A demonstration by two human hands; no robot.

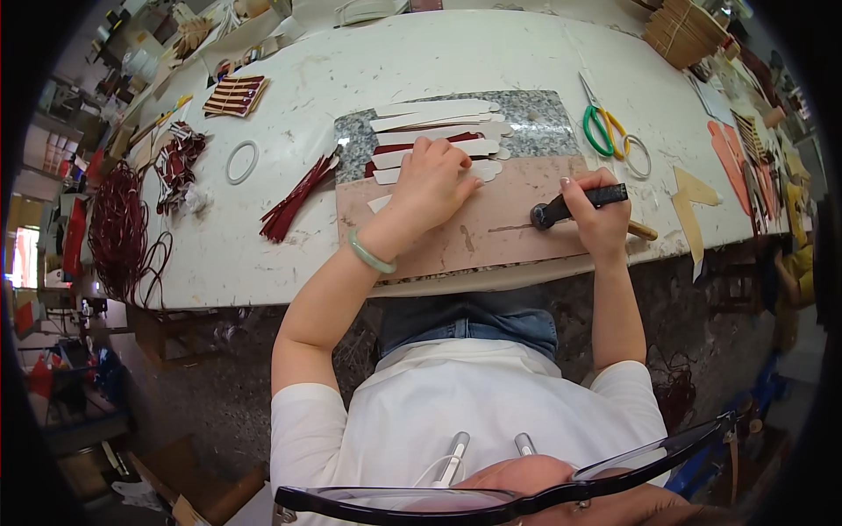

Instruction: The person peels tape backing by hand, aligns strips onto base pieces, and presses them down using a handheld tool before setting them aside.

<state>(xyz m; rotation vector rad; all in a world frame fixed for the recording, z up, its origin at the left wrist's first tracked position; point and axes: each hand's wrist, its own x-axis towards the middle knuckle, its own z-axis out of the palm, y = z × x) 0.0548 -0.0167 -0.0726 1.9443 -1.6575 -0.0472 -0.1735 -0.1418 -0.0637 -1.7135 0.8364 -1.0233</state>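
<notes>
My left hand (425, 180), a pale green bangle on its wrist, rests over a row of white leather-like strips (438, 112) with rounded ends. Its fingers are bent and the thumb stands apart from them; the fingertips touch the strips, and the palm hides part of the row. Dark red pieces (421, 138) show between the white ones. My right hand (602, 215) is closed round a hammer (551, 213) with a black head and a wooden handle, gripping it close to the head. The hammer is above the right part of a pinkish-brown board (421, 237).
A speckled stone slab (537, 118) lies under the board. Left are a bundle of dark red strips (298, 200), a ring (242, 162) and tangled red cord (118, 228). Right are scissors (605, 127) with green and yellow handles, another ring (638, 158) and a beige angled piece (689, 210).
</notes>
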